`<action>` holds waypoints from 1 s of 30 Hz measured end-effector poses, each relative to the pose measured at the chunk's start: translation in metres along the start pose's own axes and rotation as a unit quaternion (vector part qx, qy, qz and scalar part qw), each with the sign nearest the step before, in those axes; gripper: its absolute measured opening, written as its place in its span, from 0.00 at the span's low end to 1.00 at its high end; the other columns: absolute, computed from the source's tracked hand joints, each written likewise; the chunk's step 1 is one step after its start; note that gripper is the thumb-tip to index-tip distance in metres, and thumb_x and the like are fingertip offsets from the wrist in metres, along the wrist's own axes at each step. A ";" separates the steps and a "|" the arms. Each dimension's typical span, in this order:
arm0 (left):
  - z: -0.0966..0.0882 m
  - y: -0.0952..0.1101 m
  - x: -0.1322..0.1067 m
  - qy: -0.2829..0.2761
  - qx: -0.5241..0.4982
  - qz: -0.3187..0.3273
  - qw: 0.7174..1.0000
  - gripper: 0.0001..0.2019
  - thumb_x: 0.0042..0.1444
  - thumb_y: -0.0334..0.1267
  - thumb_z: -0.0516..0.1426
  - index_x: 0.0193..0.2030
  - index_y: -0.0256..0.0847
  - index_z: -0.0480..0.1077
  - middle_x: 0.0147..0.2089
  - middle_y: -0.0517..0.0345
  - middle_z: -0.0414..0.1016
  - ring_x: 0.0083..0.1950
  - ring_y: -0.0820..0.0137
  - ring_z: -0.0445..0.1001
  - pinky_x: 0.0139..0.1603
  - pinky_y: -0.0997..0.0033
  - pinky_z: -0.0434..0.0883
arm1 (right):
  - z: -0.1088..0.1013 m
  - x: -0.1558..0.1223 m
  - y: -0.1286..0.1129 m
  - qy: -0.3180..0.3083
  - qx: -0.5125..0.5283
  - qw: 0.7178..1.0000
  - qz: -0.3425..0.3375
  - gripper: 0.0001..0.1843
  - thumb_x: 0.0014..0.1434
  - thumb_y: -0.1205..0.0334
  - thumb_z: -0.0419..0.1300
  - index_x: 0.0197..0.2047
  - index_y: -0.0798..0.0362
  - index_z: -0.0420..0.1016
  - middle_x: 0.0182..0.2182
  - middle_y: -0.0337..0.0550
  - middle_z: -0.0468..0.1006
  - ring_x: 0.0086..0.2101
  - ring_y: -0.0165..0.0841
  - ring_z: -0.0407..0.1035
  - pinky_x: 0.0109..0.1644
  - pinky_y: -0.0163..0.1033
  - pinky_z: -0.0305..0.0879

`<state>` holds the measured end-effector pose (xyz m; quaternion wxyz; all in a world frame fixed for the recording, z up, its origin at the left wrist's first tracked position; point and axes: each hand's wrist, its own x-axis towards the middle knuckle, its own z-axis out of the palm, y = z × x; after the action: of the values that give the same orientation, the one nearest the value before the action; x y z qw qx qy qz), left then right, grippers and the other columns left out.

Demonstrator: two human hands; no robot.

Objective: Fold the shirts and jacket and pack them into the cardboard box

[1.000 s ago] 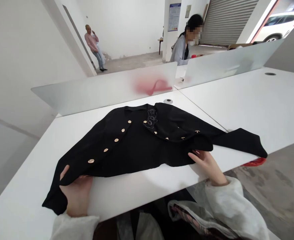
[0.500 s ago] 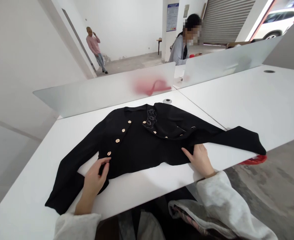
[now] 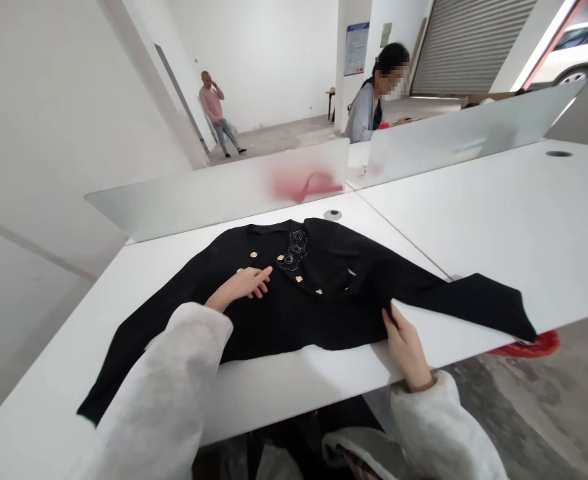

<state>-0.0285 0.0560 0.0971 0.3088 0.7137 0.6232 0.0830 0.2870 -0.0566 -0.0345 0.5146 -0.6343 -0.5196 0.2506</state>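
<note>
Head view: black cardigan (image 3: 324,313), with gold buttons (image 3: 253,254) and floral trim (image 3: 294,250) at the neckline, is laid front-up, sleeves spread, on white table (image 3: 474,213). Left hand (image 3: 241,283) is rested open on the chest. Right hand (image 3: 404,340) is placed at the hem; its grip cannot be told.

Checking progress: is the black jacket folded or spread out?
Jacket spread out, front up: both sleeves lie stretched sideways, buttons showing. Left hand rests on it.

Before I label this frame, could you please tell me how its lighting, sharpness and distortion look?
Head view: bright, even light, faint shadow under the black cardigan; wide-angle lens splays the table edges; outdoors, top right, overexposed; red shape behind the frosted divider blurred.
</note>
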 end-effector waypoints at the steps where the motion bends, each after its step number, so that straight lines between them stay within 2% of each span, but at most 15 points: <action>1: 0.007 0.007 0.015 0.008 -0.010 0.002 1.000 0.17 0.60 0.46 0.54 0.50 0.36 0.68 0.48 0.51 0.72 0.44 0.66 0.73 0.44 0.61 0.72 | -0.002 -0.001 0.002 -0.012 0.017 1.000 -0.002 0.24 0.57 0.55 0.50 0.53 0.54 0.73 0.52 0.48 0.74 0.53 0.42 0.67 0.60 0.48 0.61; 4: 0.023 0.026 0.055 0.032 -0.030 0.017 0.999 0.18 0.60 0.43 0.55 0.53 0.36 0.66 0.52 0.50 0.69 0.48 0.64 0.71 0.46 0.57 0.72 | -0.008 -0.005 0.006 -0.055 0.056 0.997 -0.028 0.24 0.54 0.63 0.50 0.52 0.51 0.75 0.51 0.44 0.75 0.53 0.40 0.68 0.60 0.49 0.61; 6: 0.023 0.034 0.078 0.049 -0.042 0.023 0.998 0.17 0.60 0.43 0.55 0.52 0.36 0.66 0.50 0.51 0.70 0.46 0.65 0.72 0.45 0.59 0.73 | -0.012 -0.005 0.004 -0.082 0.080 0.992 -0.055 0.26 0.54 0.67 0.48 0.53 0.48 0.74 0.51 0.42 0.74 0.53 0.38 0.67 0.61 0.50 0.61; 8: 0.011 0.040 0.100 0.066 -0.050 0.022 0.996 0.16 0.60 0.45 0.54 0.50 0.36 0.67 0.44 0.53 0.72 0.39 0.69 0.73 0.38 0.64 0.73 | -0.015 -0.005 0.000 -0.105 0.104 0.985 -0.084 0.26 0.55 0.69 0.47 0.53 0.46 0.74 0.53 0.41 0.73 0.54 0.38 0.66 0.60 0.50 0.62; 11: -0.020 0.045 0.129 0.103 -0.050 0.010 0.993 0.21 0.57 0.50 0.55 0.48 0.33 0.67 0.29 0.58 0.72 0.26 0.73 0.71 0.27 0.73 0.69 | -0.017 -0.004 -0.008 -0.141 0.105 0.977 -0.119 0.25 0.58 0.70 0.45 0.52 0.45 0.75 0.58 0.41 0.68 0.57 0.39 0.63 0.60 0.51 0.62; 12: -0.030 0.045 0.137 0.125 -0.042 0.004 0.991 0.23 0.57 0.51 0.54 0.50 0.32 0.66 0.27 0.59 0.71 0.25 0.75 0.70 0.26 0.75 0.67 | -0.017 -0.004 -0.011 -0.158 0.092 0.974 -0.135 0.25 0.58 0.71 0.45 0.52 0.45 0.75 0.59 0.41 0.66 0.57 0.39 0.62 0.60 0.50 0.62; 15: -0.046 0.042 0.158 0.193 0.004 -0.015 0.981 0.27 0.61 0.50 0.45 0.57 0.26 0.58 0.37 0.54 0.73 0.30 0.76 0.72 0.31 0.78 0.65 | -0.013 -0.005 -0.017 -0.200 0.030 0.958 -0.204 0.30 0.56 0.77 0.44 0.52 0.42 0.75 0.60 0.40 0.65 0.57 0.36 0.62 0.58 0.47 0.65; 17: -0.041 0.037 0.167 0.198 0.036 -0.035 0.979 0.28 0.62 0.49 0.43 0.58 0.23 0.56 0.42 0.48 0.73 0.34 0.73 0.73 0.33 0.76 0.65 | -0.010 -0.006 -0.018 -0.198 -0.025 0.952 -0.234 0.36 0.52 0.82 0.42 0.54 0.40 0.72 0.61 0.40 0.63 0.56 0.35 0.62 0.55 0.46 0.67; 20: -0.017 0.029 0.171 0.156 0.078 -0.072 0.982 0.29 0.56 0.54 0.50 0.52 0.28 0.64 0.36 0.46 0.76 0.32 0.65 0.75 0.33 0.71 0.67 | -0.006 -0.008 -0.017 -0.168 -0.092 0.956 -0.222 0.47 0.43 0.84 0.41 0.62 0.39 0.61 0.62 0.45 0.59 0.54 0.38 0.62 0.52 0.48 0.69; 22: 0.002 0.026 0.165 0.088 0.110 -0.107 0.984 0.32 0.51 0.57 0.54 0.52 0.31 0.65 0.28 0.48 0.76 0.29 0.61 0.75 0.31 0.67 0.67 | -0.005 -0.009 -0.016 -0.168 -0.101 0.959 -0.202 0.53 0.38 0.84 0.41 0.66 0.39 0.53 0.59 0.48 0.60 0.50 0.37 0.64 0.48 0.46 0.71; 24: 0.017 0.025 0.154 0.003 0.121 -0.122 0.985 0.39 0.49 0.57 0.56 0.61 0.30 0.57 0.25 0.52 0.75 0.26 0.60 0.75 0.29 0.67 0.67 | -0.006 -0.010 -0.017 -0.186 -0.088 0.960 -0.188 0.55 0.35 0.84 0.42 0.67 0.39 0.50 0.55 0.48 0.62 0.43 0.34 0.67 0.44 0.42 0.72; 26: 0.026 0.028 0.142 -0.052 0.085 -0.091 0.991 0.44 0.50 0.51 0.56 0.68 0.31 0.43 0.25 0.56 0.75 0.25 0.62 0.75 0.27 0.69 0.67 | -0.007 -0.011 -0.018 -0.190 -0.065 0.961 -0.190 0.54 0.34 0.83 0.42 0.66 0.40 0.53 0.50 0.47 0.65 0.37 0.31 0.67 0.40 0.38 0.72; 28: 0.028 0.033 0.133 -0.036 0.027 -0.024 0.999 0.42 0.53 0.46 0.54 0.69 0.34 0.39 0.26 0.60 0.74 0.25 0.66 0.74 0.29 0.71 0.68 | -0.008 -0.014 -0.018 -0.156 -0.047 0.962 -0.218 0.50 0.36 0.82 0.43 0.62 0.41 0.59 0.45 0.45 0.66 0.33 0.30 0.66 0.35 0.35 0.71; 30: 0.025 0.038 0.128 0.045 0.011 0.036 0.998 0.35 0.55 0.45 0.51 0.68 0.40 0.45 0.26 0.63 0.72 0.27 0.69 0.74 0.33 0.71 0.68 | -0.007 -0.017 -0.018 -0.101 -0.045 0.958 -0.263 0.42 0.40 0.82 0.43 0.55 0.41 0.66 0.41 0.43 0.67 0.29 0.28 0.64 0.31 0.34 0.68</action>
<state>0.0429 0.1669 0.0637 0.2690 0.7348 0.6111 0.1194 0.2804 -0.0763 -0.0196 0.4782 -0.4694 -0.7280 0.1451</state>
